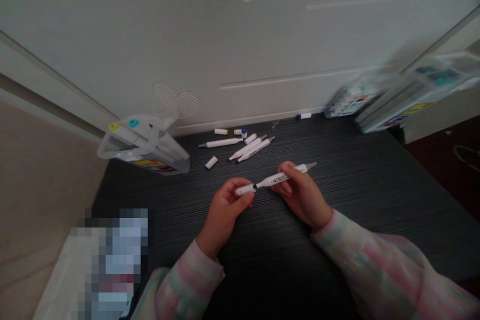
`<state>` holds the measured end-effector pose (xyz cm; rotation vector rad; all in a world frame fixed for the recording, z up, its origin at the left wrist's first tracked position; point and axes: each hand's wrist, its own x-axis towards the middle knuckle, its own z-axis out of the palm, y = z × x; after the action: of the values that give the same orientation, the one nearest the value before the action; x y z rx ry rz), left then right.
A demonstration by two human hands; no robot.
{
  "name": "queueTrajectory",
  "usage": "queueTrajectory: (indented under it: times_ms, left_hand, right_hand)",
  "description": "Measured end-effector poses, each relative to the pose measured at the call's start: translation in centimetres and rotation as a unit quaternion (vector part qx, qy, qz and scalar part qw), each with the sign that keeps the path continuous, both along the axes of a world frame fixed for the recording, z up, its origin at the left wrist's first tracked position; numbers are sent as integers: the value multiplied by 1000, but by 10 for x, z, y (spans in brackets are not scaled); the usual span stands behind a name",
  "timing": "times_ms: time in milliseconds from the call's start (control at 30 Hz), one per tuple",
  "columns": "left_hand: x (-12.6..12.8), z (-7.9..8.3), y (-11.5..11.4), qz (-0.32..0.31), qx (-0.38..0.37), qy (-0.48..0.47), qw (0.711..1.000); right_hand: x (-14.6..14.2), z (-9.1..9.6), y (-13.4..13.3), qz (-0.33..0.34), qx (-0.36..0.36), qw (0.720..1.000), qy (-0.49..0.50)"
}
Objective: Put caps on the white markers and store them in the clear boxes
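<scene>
My right hand (300, 192) grips a white marker (279, 178) by its barrel, holding it level above the dark tabletop (337, 195). My left hand (225, 207) pinches a white cap (245, 189) right at the marker's left tip. The marker's far end is uncapped and grey. Both sleeves are pastel striped.
Several loose white markers (247, 149) and small caps (211, 162) lie further back. A clear plastic marker case (144, 147) lies on its side at the left. Two more marker boxes (397, 97) stand at the right against a white panel. A pale bag sits lower left.
</scene>
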<state>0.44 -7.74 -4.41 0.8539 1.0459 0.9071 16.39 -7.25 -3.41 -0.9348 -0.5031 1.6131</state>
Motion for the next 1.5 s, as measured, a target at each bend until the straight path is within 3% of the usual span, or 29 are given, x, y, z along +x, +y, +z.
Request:
queueTrajectory:
  times_ms: [533,1000,1233,1500]
  left_hand:
    - [-1,9,0,-49,39,95,994]
    - [0,7,-6,-84,55,128,987]
    - [1,11,-8,-60,94,153,982]
    - [1,4,-7,-62,83,131,986]
  right_hand:
    - [-1,-5,-8,67,53,994,-69]
    - [-2,-4,-7,89,27,994,-49]
    - [-11,-6,-9,77,28,997,-3]
    - [-12,-5,-12,76,24,997,18]
